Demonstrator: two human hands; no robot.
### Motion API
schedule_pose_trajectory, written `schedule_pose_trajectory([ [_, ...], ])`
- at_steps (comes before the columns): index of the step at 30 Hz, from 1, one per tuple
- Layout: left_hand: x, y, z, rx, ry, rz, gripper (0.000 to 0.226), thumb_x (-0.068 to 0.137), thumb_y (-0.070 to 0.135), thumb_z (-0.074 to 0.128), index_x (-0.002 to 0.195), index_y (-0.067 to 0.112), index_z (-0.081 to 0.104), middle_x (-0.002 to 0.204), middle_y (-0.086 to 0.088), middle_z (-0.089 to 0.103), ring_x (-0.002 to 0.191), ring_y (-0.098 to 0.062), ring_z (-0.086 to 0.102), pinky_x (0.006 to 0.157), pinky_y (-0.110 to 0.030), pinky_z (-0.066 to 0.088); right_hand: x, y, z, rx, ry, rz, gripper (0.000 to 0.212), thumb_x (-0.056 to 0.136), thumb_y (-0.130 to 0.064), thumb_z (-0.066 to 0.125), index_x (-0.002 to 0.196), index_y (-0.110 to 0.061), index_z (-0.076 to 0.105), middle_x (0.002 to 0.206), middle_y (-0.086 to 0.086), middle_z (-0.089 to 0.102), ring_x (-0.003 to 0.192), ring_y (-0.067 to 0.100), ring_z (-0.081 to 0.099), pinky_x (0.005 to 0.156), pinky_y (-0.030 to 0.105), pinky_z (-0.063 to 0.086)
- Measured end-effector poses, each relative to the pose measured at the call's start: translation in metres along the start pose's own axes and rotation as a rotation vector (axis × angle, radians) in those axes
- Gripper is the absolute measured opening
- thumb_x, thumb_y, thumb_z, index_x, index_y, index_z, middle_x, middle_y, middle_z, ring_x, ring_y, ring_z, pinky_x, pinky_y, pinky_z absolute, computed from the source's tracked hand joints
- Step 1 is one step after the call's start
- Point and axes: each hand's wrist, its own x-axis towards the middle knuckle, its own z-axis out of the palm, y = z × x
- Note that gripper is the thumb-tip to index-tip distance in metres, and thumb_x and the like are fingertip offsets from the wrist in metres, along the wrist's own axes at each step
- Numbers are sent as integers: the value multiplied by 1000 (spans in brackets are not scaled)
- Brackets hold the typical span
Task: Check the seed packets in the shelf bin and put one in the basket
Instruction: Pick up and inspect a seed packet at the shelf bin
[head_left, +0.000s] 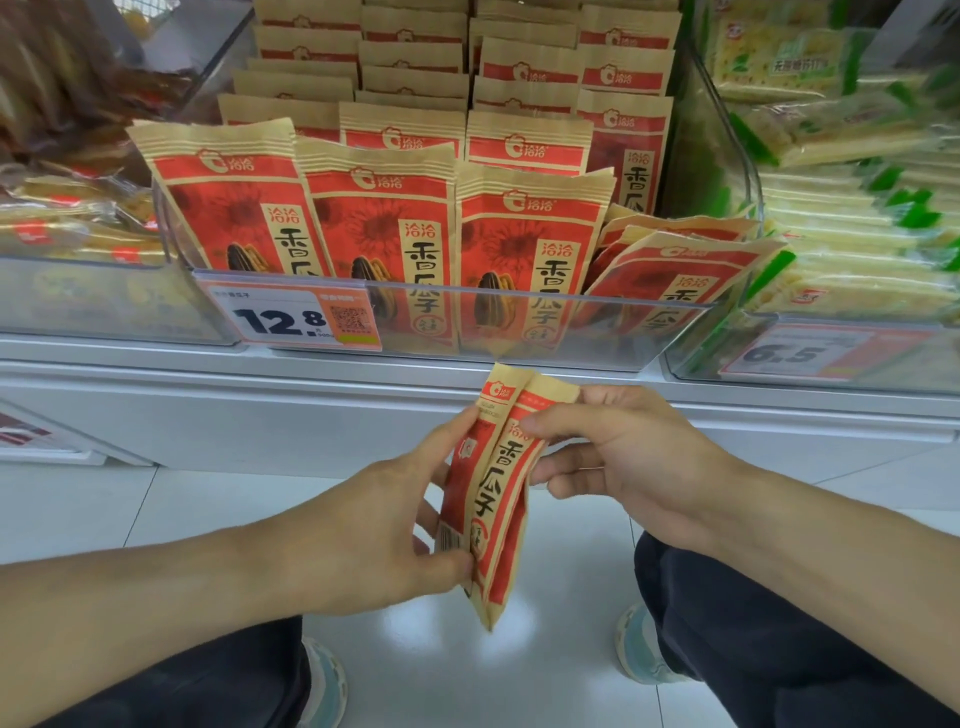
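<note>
A: From the head camera, what are the hands doing?

B: Both hold one seed packet (491, 488) in front of the shelf, below the bin. The left hand (384, 525) grips its lower left edge, thumb near the barcode and fingers curled round the side. The right hand (613, 457) pinches the upper right part, with the fingers (550, 423) pressed on the printed face.

A: How does the packet sit?

B: Nearly edge-on to the camera, upright, top corner toward the shelf, bottom corner pointing down at the white floor (545, 675).

A: And the rest of the packets?

B: The clear shelf bin (519, 332) holds rows of the same red and tan packets (379, 208), standing upright; a few at the right end (675, 270) lean over sideways. A price tag (291, 317) reading 12.8 is fixed on the bin's front left.

A: Anything beside it?

B: Green and yellow packs (852, 208) in the bin to the right, with a tag (795, 353) reading 6.5. The person's dark trousers (779, 639) and light shoes (639, 649) show below.
</note>
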Motion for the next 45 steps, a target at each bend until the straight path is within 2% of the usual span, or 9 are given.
schedule_pose_trajectory([
  [5,1,-1,-1,-46,52,7,106,83,34,80,144,68,0,112,23,53,101,-1,65,84,-25,59,-2,10,6,-1,-108,-4,43,86,-15,78,127,-9,64,109,9,77,96,19,75,88,39,60],
  [11,-3,1,-2,-39,56,38,109,83,27,81,143,65,-2,96,52,46,98,15,59,72,-11,53,-6,16,12,-206,-149,-87,59,77,10,81,122,-20,58,105,8,76,91,23,77,76,43,64],
  [18,-3,2,-5,-2,20,46,108,89,20,75,140,64,-9,92,56,42,95,15,59,71,-13,53,-5,15,12,-233,-166,-116,59,77,10,81,123,-19,57,112,11,73,92,25,77,77,44,64],
  [24,-3,-2,-5,3,9,65,111,88,26,76,145,63,-12,98,52,41,101,10,58,78,-17,56,-3,15,11,-263,-182,-135,57,78,7,81,123,-19,57,112,11,73,95,24,76,79,45,64],
  [30,-6,11,-2,-124,28,162,91,80,47,75,124,86,6,121,45,46,114,10,54,84,-15,54,-3,14,10,-195,-221,-105,59,79,-4,84,129,-19,56,123,15,65,100,29,75,84,50,62],
  [34,-2,8,-1,-184,24,198,96,80,43,82,144,64,13,141,34,46,130,8,48,106,-25,47,-4,10,3,-257,-310,-94,64,74,5,86,124,-19,55,119,10,69,105,23,74,92,42,60],
  [39,-3,9,-5,-10,-44,171,79,89,17,64,143,59,24,97,-7,62,90,-28,64,82,-50,57,9,8,-6,-431,-60,-240,35,70,4,89,78,-12,59,83,7,74,78,17,71,74,23,58],
  [42,-4,8,-12,100,-13,184,65,92,20,63,131,65,33,93,8,65,86,-16,65,79,-38,58,9,9,-7,-398,23,-207,51,66,1,92,93,-11,50,89,1,73,77,13,75,70,26,60],
  [45,-5,11,-26,352,5,236,49,91,23,64,110,63,44,72,21,59,65,-4,57,58,-14,42,4,-1,-10,-498,-21,-247,70,65,1,93,119,-15,52,110,-3,62,72,0,71,65,21,58],
])
